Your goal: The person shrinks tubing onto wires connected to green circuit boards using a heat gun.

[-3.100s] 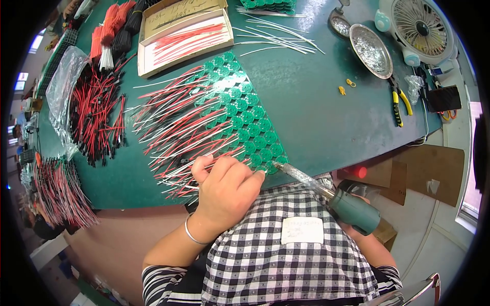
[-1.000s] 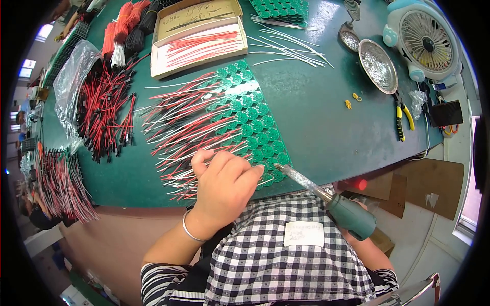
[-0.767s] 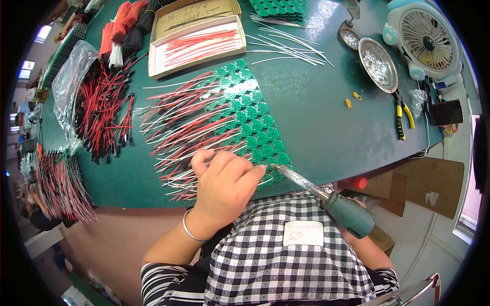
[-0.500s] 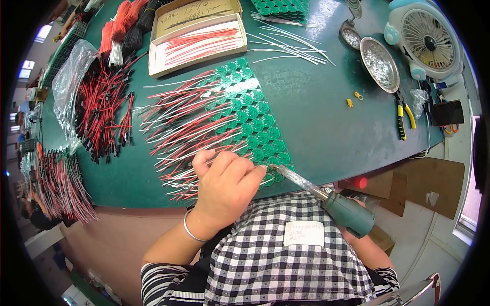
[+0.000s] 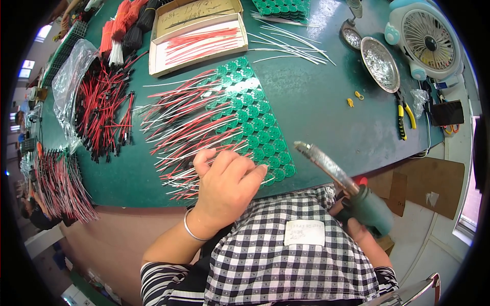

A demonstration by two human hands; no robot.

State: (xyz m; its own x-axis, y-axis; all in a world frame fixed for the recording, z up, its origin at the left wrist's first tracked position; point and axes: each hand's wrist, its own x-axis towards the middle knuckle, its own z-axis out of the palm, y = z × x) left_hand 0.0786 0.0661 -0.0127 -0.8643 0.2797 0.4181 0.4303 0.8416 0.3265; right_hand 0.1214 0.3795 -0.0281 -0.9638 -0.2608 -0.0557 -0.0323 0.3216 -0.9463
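My left hand (image 5: 224,186) is closed over the near end of a green circuit board panel (image 5: 263,122), its fingertips pinched on a wire (image 5: 268,180) whose pale end sticks out beside them. Red and white wires (image 5: 191,127) run leftward from the panel's rows of round boards, several passing under the hand. In my right hand (image 5: 359,232) is a soldering iron (image 5: 334,171) with a green handle, which hides most of the fingers. The iron's tip points up and left, apart from the panel, just right of its near corner.
A cardboard box (image 5: 199,53) of red wires lies beyond the panel, with loose white wires (image 5: 291,46) alongside. Far right are a metal dish (image 5: 380,64), a fan (image 5: 426,41) and yellow-handled pliers (image 5: 401,117). Left, a plastic bag (image 5: 69,92) holds red and black leads.
The soldering iron has pulled back from the panel, its tip moving up and right off the near boards. My left hand has stayed in place.
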